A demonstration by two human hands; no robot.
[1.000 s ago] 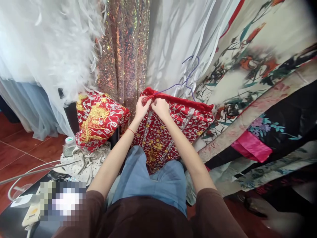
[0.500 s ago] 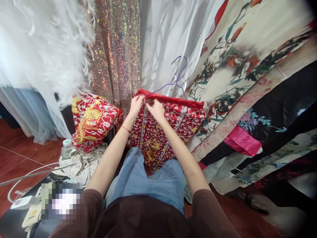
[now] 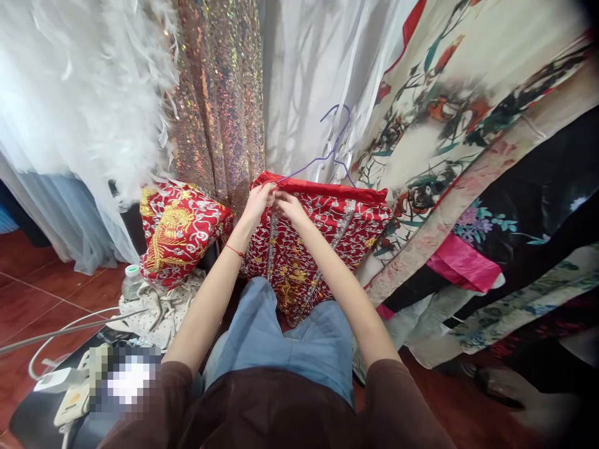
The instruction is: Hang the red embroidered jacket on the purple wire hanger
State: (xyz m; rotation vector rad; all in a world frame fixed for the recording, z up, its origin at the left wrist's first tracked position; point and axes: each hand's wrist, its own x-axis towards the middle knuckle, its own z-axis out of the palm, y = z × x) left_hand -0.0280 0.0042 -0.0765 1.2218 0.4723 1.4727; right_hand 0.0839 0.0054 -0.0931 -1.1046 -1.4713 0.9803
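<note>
The top left corner of a red fabric garment with dense silver and gold embroidery (image 3: 294, 251) is pinched by the left hand (image 3: 259, 201) and the right hand (image 3: 290, 207), apparently for fine work at the edge; a light, steady grip seems called for next. The garment is spread beyond the blue-trousered knees (image 3: 256, 305), its plain red band (image 3: 334, 187) met by a purple wire hanger (image 3: 334, 151).
</note>
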